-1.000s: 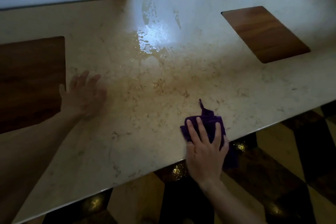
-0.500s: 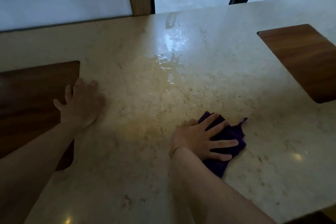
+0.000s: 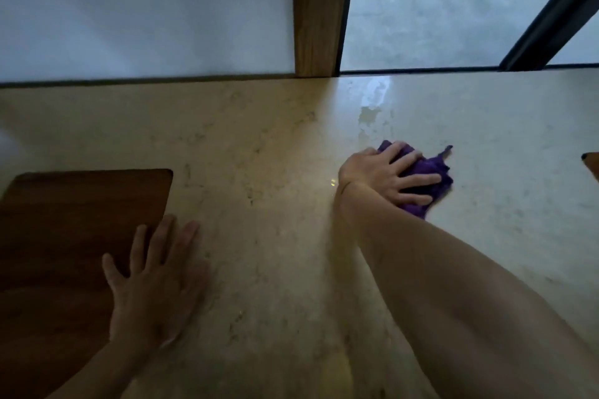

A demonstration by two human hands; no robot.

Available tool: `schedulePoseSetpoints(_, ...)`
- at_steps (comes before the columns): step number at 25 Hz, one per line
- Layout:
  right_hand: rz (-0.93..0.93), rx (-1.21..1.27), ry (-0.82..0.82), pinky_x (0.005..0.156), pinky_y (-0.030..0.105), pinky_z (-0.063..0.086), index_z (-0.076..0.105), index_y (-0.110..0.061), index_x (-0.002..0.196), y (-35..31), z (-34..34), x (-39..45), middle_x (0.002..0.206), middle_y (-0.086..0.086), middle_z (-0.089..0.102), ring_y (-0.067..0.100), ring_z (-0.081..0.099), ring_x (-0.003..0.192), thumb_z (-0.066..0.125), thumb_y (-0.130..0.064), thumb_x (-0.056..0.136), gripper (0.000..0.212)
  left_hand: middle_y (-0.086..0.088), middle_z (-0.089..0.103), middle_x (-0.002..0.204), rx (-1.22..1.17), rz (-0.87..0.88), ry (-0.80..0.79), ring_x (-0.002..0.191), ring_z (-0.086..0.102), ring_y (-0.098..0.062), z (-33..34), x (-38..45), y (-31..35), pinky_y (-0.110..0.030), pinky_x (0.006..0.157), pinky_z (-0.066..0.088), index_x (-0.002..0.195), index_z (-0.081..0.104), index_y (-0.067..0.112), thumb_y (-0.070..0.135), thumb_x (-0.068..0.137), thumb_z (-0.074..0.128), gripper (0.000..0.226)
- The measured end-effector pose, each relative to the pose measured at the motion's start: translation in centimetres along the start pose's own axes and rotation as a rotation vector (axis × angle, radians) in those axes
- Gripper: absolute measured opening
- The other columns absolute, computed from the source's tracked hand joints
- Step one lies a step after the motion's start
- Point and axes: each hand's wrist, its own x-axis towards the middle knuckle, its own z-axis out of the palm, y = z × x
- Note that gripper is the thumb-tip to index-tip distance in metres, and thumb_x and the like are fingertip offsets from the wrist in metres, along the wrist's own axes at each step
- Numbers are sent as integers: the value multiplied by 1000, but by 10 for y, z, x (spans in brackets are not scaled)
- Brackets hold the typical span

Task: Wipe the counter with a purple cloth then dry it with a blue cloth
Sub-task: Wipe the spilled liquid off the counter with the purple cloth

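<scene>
Far left of the wiping hand: a dark wooden inset panel (image 3: pixel 74 236) set flush in the counter (image 3: pixel 265 152), its left part cut off by the frame edge. No vessels or containers in sight, nothing resting on the panel apart from fingertips.

Next along, well left of and nearer than the grip: left hand (image 3: pixel 155 282), flat on the stone, fingers straight and spread, holding nothing, thumb and index finger overlapping the panel's right edge. Forearm cut off at the bottom edge.

Behind, along the counter's far edge: pale wall (image 3: pixel 146 10), then an upright wooden post (image 3: pixel 319 10), then window glass (image 3: pixel 453 16) crossed by a dark slanting frame bar.

Just beyond the grip, toward the window: a wet patch (image 3: pixel 371 104), glossy and irregular, its outline hard to trace in the glare.

Right hand (image 3: pixel 389 176), palm down, fingers splayed and pressed onto the purple cloth (image 3: pixel 428 168); curled round it or merely flat on it, not clear from this angle. Cloth bunched under the fingers and palm, lying on the counter, spilling out to the right past the fingertips and at the near side, one ragged corner sticking up at the far right. Portion beneath the palm hidden.

Far right, well apart from the grip: a sliver of a second wooden panel (image 3: pixel 591 165), almost wholly cut off.
</scene>
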Motion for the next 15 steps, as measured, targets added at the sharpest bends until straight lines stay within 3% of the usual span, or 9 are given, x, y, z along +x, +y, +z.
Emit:
schedulePoseSetpoints(4, -465, -190, -23, 112, 71, -5, 24, -36, 153, -58, 2, 51, 166, -1, 12, 47, -8, 148, 23, -42, 100, 53, 16, -14, 164, 8, 29, 33, 151, -14, -21, 2, -1, -1, -70, 112, 1, 146, -14, 58, 76, 83, -3, 67)
schedulePoseSetpoints(8, -924, -362, -125, 115, 65, 2, 23, -43, 152, -69, 9, 79, 165, -8, 16, 39, -2, 151, 22, -40, 98, 54, 7, 4, 166, 26, 69, 29, 152, -1, -30, 2, -1, -2, -73, 110, 4, 153, 4, 48, 74, 88, 0, 70)
schedulePoseSetpoints(12, -1171, -342, -217, 118, 55, 3, 25, -53, 149, -40, -6, 67, 163, -19, 19, 29, 1, 152, 17, -42, 91, 59, 10, -11, 165, 25, 43, 15, 151, -15, -25, -1, -1, -1, -70, 114, -3, 149, -11, 52, 74, 83, 0, 70)
schedulePoseSetpoints(15, -1257, -376, -269, 120, 53, 0, 21, -57, 148, 9, -16, 34, 162, -22, 16, 25, -2, 152, 19, -42, 93, 57, 11, -11, 165, 15, 42, 5, 151, -13, -24, -5, -1, 2, -69, 113, -2, 149, -7, 52, 74, 83, 3, 70)
